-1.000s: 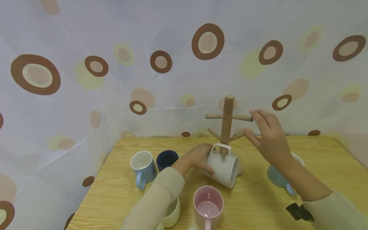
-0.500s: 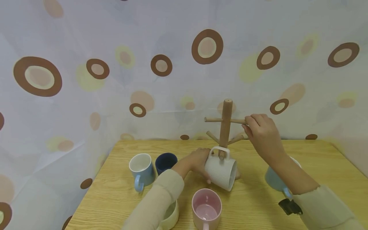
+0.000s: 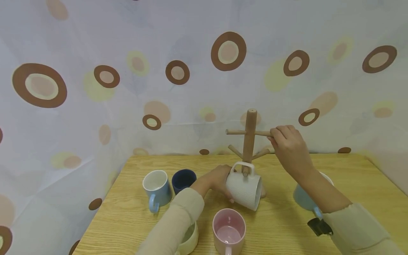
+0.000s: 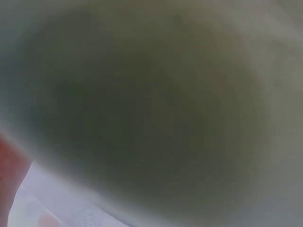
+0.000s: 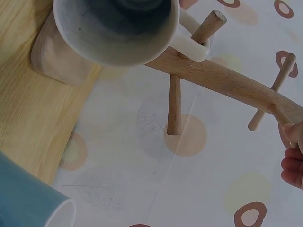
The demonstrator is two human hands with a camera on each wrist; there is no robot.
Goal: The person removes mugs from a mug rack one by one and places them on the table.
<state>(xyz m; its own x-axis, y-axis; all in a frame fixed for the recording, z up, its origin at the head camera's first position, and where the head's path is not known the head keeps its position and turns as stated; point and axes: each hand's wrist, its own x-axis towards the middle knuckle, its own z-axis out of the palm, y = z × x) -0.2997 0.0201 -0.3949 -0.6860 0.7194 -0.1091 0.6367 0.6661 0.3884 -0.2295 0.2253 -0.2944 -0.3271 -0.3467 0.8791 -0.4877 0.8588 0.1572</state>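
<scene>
A wooden mug tree point(image 3: 250, 141) stands at the back of the table, with pegs at two heights. A white ribbed mug point(image 3: 243, 189) lies tilted on its side, its handle looped over a low front peg. My left hand point(image 3: 220, 180) grips that mug near its base, its fingers partly hidden behind it. My right hand point(image 3: 291, 150) pinches the end of the upper right peg point(image 3: 262, 133). In the right wrist view, the peg passes through the mug handle point(image 5: 191, 47), and fingertips point(image 5: 292, 165) hold the upper peg. The left wrist view is mostly a dark blur.
A light blue mug point(image 3: 160, 193) and a navy mug point(image 3: 183, 178) stand on the left. In front are a pink mug point(image 3: 228, 230) and a pale green mug point(image 3: 190, 241), half hidden by the left sleeve. Another blue mug point(image 3: 302, 198) stands under the right forearm.
My right hand has closed from loosely spread fingers near the upper right peg to a pinch on its end. My left hand still holds the white mug in about the same place.
</scene>
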